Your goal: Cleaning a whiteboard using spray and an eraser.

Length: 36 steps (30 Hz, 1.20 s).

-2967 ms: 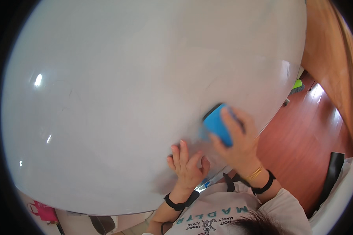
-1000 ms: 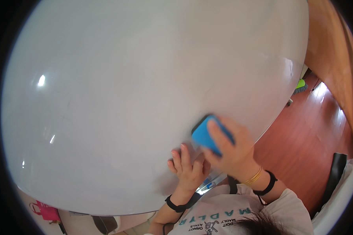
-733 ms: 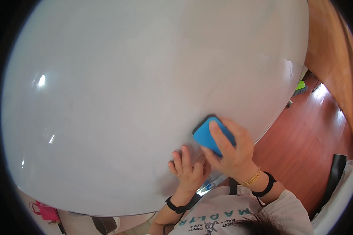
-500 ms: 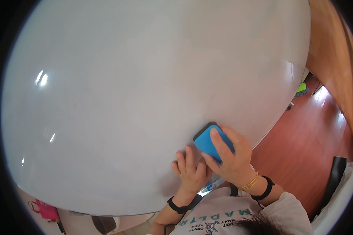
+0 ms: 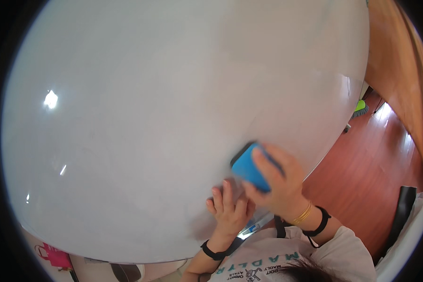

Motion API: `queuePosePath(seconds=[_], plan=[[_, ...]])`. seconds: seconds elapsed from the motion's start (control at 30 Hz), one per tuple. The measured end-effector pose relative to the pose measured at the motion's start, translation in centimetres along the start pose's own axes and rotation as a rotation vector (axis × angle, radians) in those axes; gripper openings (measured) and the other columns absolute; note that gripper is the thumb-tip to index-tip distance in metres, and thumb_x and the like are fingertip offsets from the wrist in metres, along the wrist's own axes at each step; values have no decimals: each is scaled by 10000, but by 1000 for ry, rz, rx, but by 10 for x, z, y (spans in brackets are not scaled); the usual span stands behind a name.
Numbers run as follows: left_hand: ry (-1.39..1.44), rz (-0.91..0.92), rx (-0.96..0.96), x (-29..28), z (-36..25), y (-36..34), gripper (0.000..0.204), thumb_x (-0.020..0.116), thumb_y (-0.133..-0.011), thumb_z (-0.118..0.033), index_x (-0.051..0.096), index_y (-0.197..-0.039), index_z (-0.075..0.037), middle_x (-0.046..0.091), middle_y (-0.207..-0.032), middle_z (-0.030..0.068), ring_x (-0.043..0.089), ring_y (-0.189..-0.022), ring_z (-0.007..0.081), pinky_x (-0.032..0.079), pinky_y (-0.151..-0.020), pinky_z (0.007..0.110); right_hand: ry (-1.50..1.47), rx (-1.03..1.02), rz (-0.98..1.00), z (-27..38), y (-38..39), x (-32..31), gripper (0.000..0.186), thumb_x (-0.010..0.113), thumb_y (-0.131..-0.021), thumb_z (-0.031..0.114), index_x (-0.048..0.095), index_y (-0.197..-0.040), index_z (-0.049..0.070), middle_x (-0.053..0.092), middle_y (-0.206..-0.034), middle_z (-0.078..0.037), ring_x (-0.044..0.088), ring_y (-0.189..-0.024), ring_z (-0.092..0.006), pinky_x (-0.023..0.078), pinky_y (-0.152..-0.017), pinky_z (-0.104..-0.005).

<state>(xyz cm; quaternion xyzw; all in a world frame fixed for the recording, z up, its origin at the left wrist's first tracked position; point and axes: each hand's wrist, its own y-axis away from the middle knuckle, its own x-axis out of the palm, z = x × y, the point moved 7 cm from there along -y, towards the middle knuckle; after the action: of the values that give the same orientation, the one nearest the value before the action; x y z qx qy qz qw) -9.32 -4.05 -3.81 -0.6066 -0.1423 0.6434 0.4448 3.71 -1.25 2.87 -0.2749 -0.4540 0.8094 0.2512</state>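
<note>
Whiteboard [image 5: 150,117]: blue eraser [image 5: 249,168] under right hand [image 5: 279,185].

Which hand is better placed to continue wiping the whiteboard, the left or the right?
The right hand, probably: it already grips the blue eraser pressed on the whiteboard. The left hand only rests flat on the board, holding nothing.

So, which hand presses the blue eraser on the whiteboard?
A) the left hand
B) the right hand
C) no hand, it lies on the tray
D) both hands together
B: the right hand grips the blue eraser against the whiteboard, while the left hand lies flat on the board below it.
</note>
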Motion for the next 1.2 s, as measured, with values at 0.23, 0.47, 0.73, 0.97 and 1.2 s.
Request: queuePosePath(seconds=[0.23,0.47,0.73,0.97,1.2], plan=[[5,-4,-25,1,1,1,179,560,-715,-252,591,-870,-169,410,-1232,201,233,-1231,374,25,-1006,461,7,-32,39,0,-3,3,513,678,-566,184,546,-1054,103,538,-991,-95,524,-652,-191,424,-537,-283],[9,-4,43,1,-4,2,289,533,-749,-237,560,-936,-18,318,-1269,275,182,-1224,446,22,-987,497,-66,54,-7,-13,-8,-2,506,678,-578,189,544,-1058,97,532,-987,-97,542,-712,-215,440,-565,-309],[4,5,33,6,-6,-2,316,536,-742,-242,557,-978,-33,320,-1269,273,179,-1226,438,37,-985,491,-32,20,41,-13,-4,2,501,677,-586,187,543,-1058,89,524,-988,-99,538,-692,-216,441,-561,-307],[10,-9,8,4,-6,-3,100,576,-712,-181,554,-760,-97,315,-1272,276,178,-1225,437,34,-986,489,47,29,43,-14,-6,-4,520,684,-571,152,537,-1067,97,521,-978,-96,519,-651,-203,421,-539,-294],[2,-32,2,6,-8,-5,122,569,-719,-186,506,-674,-92,332,-1261,280,182,-1225,442,18,-989,488,78,-3,118,-10,-7,-2,512,687,-573,165,546,-1060,99,523,-980,-95,510,-641,-199,414,-543,-301]])
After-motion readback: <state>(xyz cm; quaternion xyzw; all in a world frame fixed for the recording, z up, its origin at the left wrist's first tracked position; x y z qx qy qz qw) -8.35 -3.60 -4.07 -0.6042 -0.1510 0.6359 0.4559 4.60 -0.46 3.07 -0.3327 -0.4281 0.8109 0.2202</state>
